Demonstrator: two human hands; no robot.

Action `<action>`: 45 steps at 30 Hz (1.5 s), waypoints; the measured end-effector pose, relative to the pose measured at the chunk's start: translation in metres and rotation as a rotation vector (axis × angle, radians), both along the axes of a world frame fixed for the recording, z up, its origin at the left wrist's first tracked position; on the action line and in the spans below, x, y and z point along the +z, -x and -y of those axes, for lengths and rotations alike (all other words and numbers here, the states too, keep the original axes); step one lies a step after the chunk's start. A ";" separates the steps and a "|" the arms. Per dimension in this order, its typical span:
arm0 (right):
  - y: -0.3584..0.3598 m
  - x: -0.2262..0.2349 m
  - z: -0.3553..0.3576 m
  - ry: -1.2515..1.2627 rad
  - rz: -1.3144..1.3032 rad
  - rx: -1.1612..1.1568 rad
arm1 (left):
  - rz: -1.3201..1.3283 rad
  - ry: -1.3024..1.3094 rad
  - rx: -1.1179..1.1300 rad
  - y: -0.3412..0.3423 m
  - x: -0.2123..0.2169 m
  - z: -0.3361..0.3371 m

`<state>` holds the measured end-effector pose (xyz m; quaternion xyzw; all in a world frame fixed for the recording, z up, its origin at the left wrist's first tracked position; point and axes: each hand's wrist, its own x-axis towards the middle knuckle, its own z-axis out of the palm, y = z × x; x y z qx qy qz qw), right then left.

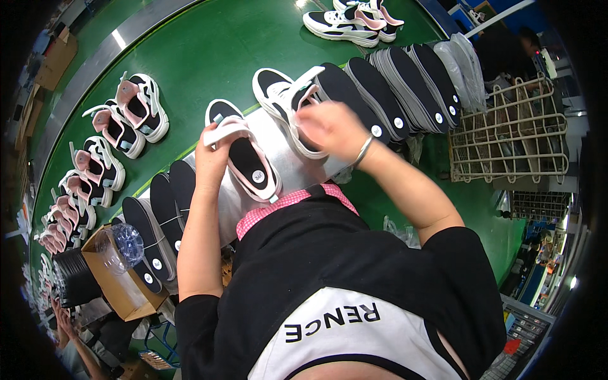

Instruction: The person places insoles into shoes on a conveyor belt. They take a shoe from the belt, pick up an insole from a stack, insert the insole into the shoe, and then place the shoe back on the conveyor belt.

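The left shoe (265, 155) sat on the silver ledge (292, 176), its heel toward the wearer; the right shoe (286, 109) lay beside it on the ledge's far side. The left hand (211, 158), at the ledge's left edge, had its fingers closed around the left shoe's tongue. The right hand (335, 130), above the ledge's right part, was blurred at the other shoe's collar; whether it gripped anything could not be told.

A hard tug on that tongue could probably have twisted the shoe, since the metal looked slick. The right hand's nearness to the insole stacks (387, 95), right of the ledge, might have let a knock spread them.

The shoes mixed white overlays, black fabric and padded pink lining above thick pale soles. The insoles were flat, matte black ovals with grey edges; left of the ledge, a cord bound another bundle (155, 231). Farther out, beyond the ledge, ran the smooth green belt (190, 69).
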<state>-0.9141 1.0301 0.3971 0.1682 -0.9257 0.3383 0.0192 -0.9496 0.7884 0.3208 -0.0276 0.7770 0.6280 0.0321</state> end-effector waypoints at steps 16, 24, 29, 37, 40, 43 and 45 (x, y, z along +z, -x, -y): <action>0.020 -0.063 -0.166 -0.574 0.292 -0.663 | -0.672 0.201 -0.105 -0.019 0.047 -0.051; -0.008 0.007 -0.131 0.628 0.470 -0.555 | -0.340 0.325 -0.262 0.036 0.010 -0.149; -0.025 0.031 -0.094 0.466 0.906 -0.204 | -0.087 0.184 -0.113 0.030 0.009 -0.142; 0.000 -0.012 -0.023 -0.066 0.783 -0.067 | 0.110 0.006 -0.132 0.035 -0.021 -0.128; 0.005 -0.020 -0.039 0.291 1.062 -0.104 | 0.066 -0.013 -0.092 0.030 -0.020 -0.121; 0.007 -0.015 -0.052 0.211 1.150 -0.256 | 0.039 -0.087 -0.068 0.024 -0.017 -0.123; 0.005 -0.021 -0.053 0.177 1.053 -0.210 | 0.072 -0.126 -0.151 0.020 -0.012 -0.129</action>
